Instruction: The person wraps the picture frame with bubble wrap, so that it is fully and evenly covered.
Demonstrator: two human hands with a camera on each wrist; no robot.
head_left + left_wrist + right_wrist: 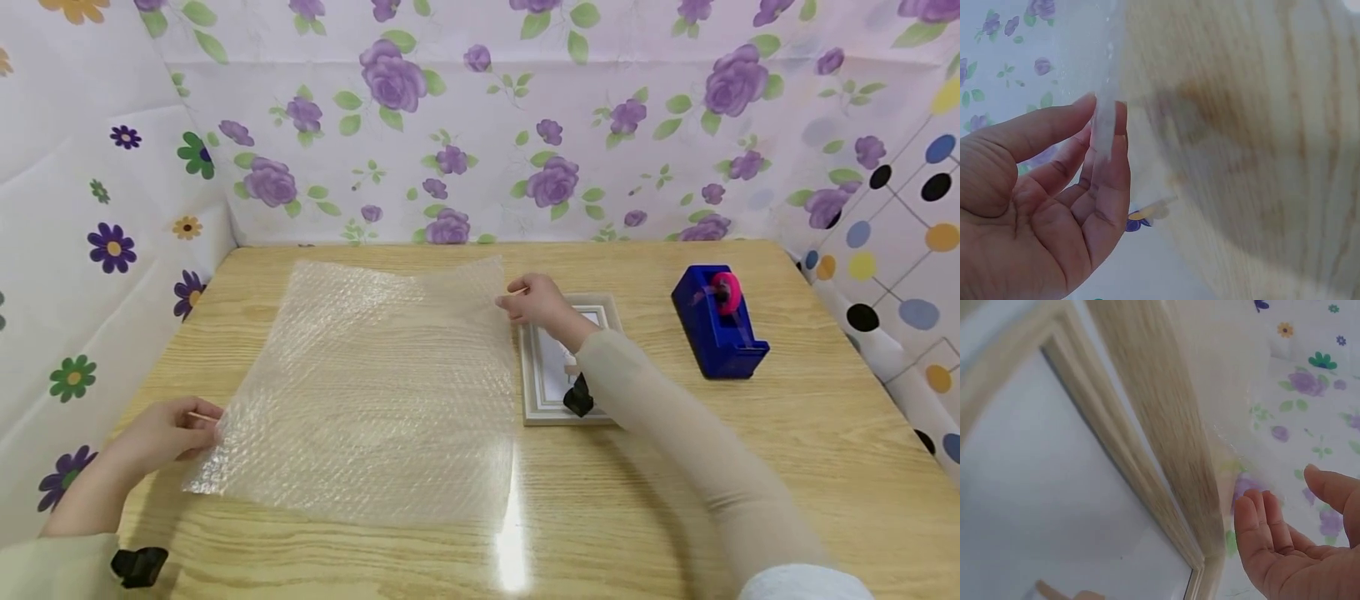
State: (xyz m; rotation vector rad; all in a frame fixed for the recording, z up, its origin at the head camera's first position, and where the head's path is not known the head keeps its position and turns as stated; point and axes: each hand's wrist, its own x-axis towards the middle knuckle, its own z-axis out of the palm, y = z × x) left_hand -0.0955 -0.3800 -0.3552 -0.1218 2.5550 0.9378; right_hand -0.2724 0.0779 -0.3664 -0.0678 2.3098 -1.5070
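Observation:
A large clear sheet of bubble wrap spreads over the left and middle of the wooden table. My left hand pinches its left edge; in the left wrist view the sheet's edge runs between thumb and fingers. At the sheet's upper right edge is my right hand. Its thumb and fingertips stand apart in the right wrist view, with the filmy sheet passing close by. A pale wood picture frame with a white panel lies flat under the right forearm, which hides part of it.
To the right stands a blue tape dispenser with a pink roll in it. Flower-patterned sheeting rises behind the table, and more patterned sheeting lines both sides. Black wrist-camera mounts sit on both sleeves.

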